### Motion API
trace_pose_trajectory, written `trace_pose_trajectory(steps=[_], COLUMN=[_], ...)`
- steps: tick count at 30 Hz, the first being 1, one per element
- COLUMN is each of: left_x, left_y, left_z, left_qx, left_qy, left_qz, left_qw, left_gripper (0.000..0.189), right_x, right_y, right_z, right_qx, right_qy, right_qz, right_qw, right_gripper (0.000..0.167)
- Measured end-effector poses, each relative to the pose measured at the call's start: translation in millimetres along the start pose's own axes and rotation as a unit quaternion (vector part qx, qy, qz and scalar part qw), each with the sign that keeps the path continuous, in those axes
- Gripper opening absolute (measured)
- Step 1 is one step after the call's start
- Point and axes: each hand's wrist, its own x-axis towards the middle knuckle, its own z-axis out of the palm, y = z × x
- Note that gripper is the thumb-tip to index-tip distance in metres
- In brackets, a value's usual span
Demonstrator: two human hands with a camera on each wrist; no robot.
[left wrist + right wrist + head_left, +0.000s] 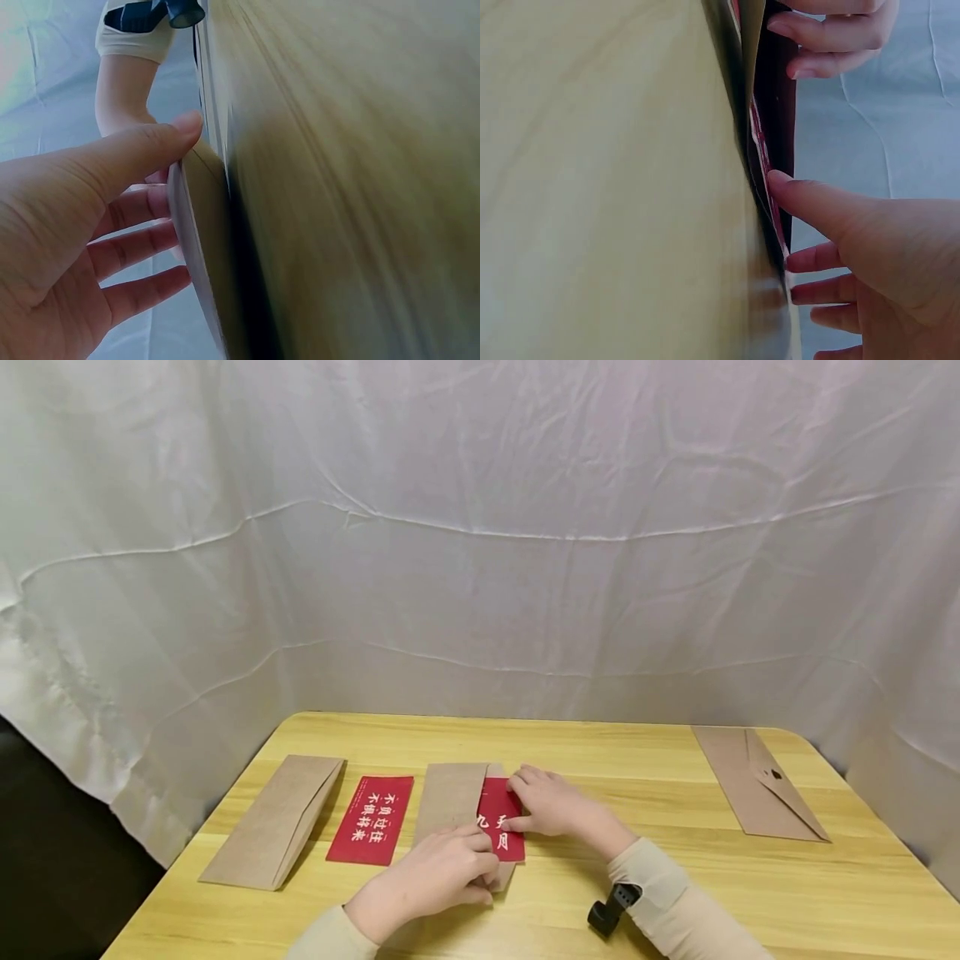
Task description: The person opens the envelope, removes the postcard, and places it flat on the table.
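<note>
A brown paper envelope lies in the middle of the wooden table, its open side facing right. A red card with white characters sits partly inside that opening, its right part showing. My left hand pinches the envelope near its lower edge by the opening; in the left wrist view the thumb is on one side of the paper and the fingers on the other. My right hand holds the exposed end of the card, thumb on its face and fingers at its far right edge. The card's left part is hidden inside the envelope.
Left of the envelope lies a second red card with white characters. Farther left is another brown envelope, its flap side to the right. A brown envelope with a dark mark lies at the far right. A pale curtain hangs behind the table.
</note>
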Motion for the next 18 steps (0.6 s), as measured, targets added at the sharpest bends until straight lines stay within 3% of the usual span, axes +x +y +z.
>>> trace_pose_trajectory(steps=[5, 11, 18], left_x=[-0.1, -0.1, -0.1], left_y=[0.5, 0.6, 0.6], left_z=[-1.1, -2.0, -1.7], left_qx=[-0.008, -0.015, -0.011], left_qy=[-0.004, -0.011, -0.013], left_qz=[0.004, 0.006, 0.007], left_qw=[0.9999, 0.9998, 0.9998], left_gripper=[0.02, 0.019, 0.02], right_x=[-2.1, -4.2, -4.2], right_y=[-2.4, -3.3, -3.9], right_z=[0.7, -0.1, -1.2], right_qx=[0.017, 0.015, 0.024], right_qy=[-0.012, 0.005, 0.031], right_qz=[0.007, -0.01, -0.001], right_qw=[0.9998, 0.9998, 0.9992], right_gripper=[0.074, 0.073, 0.071])
